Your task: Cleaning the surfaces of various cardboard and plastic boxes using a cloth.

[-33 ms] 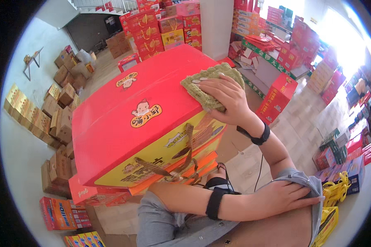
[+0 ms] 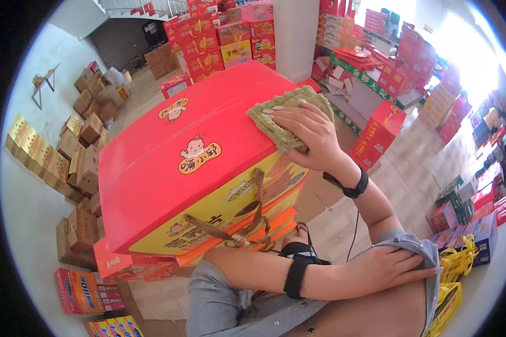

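My right hand point(image 2: 312, 135) presses a folded green cloth point(image 2: 270, 118) onto the near right corner of a large red box top point(image 2: 152, 163). Its fingers lie over the cloth, holding it against the cardboard. The box has a yellow side point(image 2: 174, 238) with brown ribbon handles point(image 2: 258, 196), and it rests on other red and orange boxes. My left forearm crosses in front of me to the right. At its end, my left hand point(image 2: 391, 269) is closed on the edge of my grey shirt point(image 2: 427, 253), with the fingertips partly under the fabric.
Brown cartons point(image 2: 87, 174) line the left wall. Stacked red gift boxes point(image 2: 202, 48) stand at the back beside a white pillar point(image 2: 295, 39). To the right are a red box point(image 2: 379, 135) on the floor and a display counter point(image 2: 371, 84). Yellow ribbon handles point(image 2: 461, 258) hang at the lower right.
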Motion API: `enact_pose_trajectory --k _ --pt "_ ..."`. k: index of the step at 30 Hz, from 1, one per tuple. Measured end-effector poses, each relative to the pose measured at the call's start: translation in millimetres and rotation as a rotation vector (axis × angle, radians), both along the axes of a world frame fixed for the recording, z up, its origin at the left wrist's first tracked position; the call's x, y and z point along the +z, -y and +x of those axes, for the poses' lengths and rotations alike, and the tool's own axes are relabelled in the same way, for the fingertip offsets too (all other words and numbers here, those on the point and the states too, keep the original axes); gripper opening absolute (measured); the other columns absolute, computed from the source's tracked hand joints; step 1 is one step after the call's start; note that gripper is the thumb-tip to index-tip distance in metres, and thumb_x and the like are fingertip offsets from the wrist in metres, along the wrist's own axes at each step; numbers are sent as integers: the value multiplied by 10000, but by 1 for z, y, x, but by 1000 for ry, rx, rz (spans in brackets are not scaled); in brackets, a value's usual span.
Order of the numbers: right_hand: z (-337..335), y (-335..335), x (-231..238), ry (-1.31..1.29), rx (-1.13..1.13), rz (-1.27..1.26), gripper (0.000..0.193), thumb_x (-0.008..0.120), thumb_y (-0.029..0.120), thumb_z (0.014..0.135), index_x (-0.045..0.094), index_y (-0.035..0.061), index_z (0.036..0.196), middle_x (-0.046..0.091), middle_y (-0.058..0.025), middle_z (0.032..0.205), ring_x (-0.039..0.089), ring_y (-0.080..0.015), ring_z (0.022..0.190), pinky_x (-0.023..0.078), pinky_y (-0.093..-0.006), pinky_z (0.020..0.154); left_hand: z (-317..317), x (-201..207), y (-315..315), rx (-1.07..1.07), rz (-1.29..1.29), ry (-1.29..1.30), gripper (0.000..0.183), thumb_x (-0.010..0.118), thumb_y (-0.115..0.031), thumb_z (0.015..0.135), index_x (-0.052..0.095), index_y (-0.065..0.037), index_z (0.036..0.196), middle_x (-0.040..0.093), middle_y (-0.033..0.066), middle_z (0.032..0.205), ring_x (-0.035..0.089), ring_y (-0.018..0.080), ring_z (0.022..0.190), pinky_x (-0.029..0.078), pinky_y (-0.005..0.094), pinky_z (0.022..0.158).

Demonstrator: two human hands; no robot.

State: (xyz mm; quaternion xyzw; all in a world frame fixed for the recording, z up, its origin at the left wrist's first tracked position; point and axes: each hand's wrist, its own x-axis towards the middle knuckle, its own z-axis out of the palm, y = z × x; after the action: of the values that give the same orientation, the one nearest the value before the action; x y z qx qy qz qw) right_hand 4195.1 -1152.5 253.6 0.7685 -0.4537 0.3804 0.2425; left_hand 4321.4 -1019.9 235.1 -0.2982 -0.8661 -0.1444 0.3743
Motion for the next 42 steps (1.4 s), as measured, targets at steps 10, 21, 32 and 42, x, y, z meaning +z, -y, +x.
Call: enact_pose_trajectory --k 10,21,32,42 --pt "-3 3 -2 -30 -16 -20 521 632 169 644 546 89 1152 584 -64 1139 559 -233 1040 389 -424 958 -5 -10 9 91 -133 -98 611 401 -155 827 229 -151 1413 482 38 1081 482 149 989 387 246 848" --pt "0 3 -5 -18 -57 -42 497 620 172 638 564 111 1128 593 -49 1123 566 -219 1034 392 -404 956 -14 -17 -10 100 -46 -62 649 424 -169 798 228 -203 1415 471 1 1103 489 131 1004 379 253 887" --pt "-1 3 -5 -24 -53 -61 506 629 187 636 558 102 1129 592 -47 1125 566 -217 1032 385 -402 957 -25 -11 -1 -35 3 128 709 455 -195 785 169 -171 1432 453 61 1232 431 206 1166 302 330 1012" --pt "-2 7 -8 -43 -72 -83 512 626 230 647 551 104 1138 587 -53 1131 562 -222 1032 381 -409 961 -27 -24 2 68 5 18 708 449 -165 783 169 -175 1433 486 50 1143 477 180 1103 375 296 928"
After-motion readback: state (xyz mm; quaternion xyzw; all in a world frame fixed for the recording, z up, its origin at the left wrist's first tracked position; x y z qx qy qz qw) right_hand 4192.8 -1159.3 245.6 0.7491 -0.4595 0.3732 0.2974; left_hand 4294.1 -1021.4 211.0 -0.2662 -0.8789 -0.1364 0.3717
